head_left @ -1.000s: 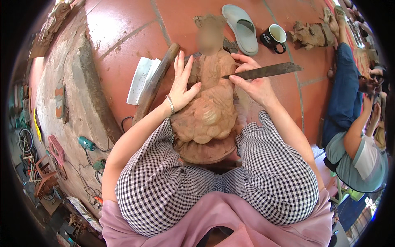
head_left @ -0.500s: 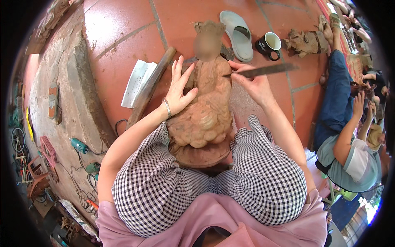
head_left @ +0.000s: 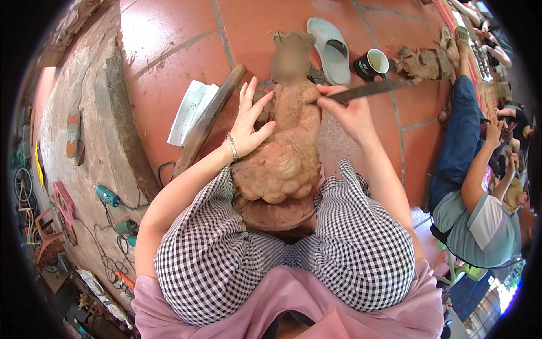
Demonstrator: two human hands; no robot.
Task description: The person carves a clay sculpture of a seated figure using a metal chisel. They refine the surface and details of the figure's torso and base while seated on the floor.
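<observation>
A carved brown wooden figure (head_left: 282,147) lies between my knees, its round base toward me and its head away from me. My left hand (head_left: 248,120) rests on the figure's left side, fingers stretched and spread, holding nothing. At the opposite shoulder, my right hand (head_left: 351,117) pinches a long, flat dark file (head_left: 375,89) between thumb and fingers. The file's near end meets the wood at that shoulder, and its other end points out to the right. The fingertips partly cover the contact spot.
Left of the figure lie a long wooden bar (head_left: 212,118) and folded white paper (head_left: 189,116). Beyond it are a grey slipper (head_left: 333,62), a dark mug (head_left: 370,65) and a rough wood piece (head_left: 420,63). Teal power tools (head_left: 107,195) with cords lie left; another person (head_left: 471,220) sits right.
The file has shifted slightly in its angle at the shoulder, its outer end a little higher. My left hand keeps its place on the figure. The whole view has moved a little.
</observation>
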